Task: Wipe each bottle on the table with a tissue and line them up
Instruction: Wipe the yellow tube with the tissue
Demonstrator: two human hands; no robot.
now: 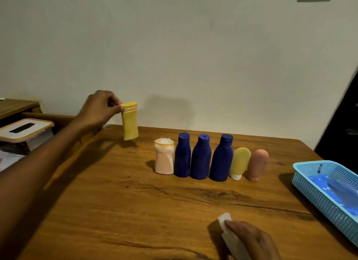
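My left hand [100, 109] pinches the cap of a yellow bottle [130, 125] and holds it upright just above the far left of the wooden table [116, 201]. A row of bottles stands mid-table: a pale pink one [164, 160], three dark blue ones [182, 157] [200, 159] [222, 160], a yellow-green tube [240, 162] on its white cap, and a brown-pink tube [257, 163]. My right hand [251, 240] rests at the near edge, holding a white tissue [225, 224] against the table.
A light blue plastic basket [317, 193] with blue items inside sits at the table's right edge. A tissue box [25, 131] with a slotted lid stands on lower furniture at the left. A wall runs behind the table.
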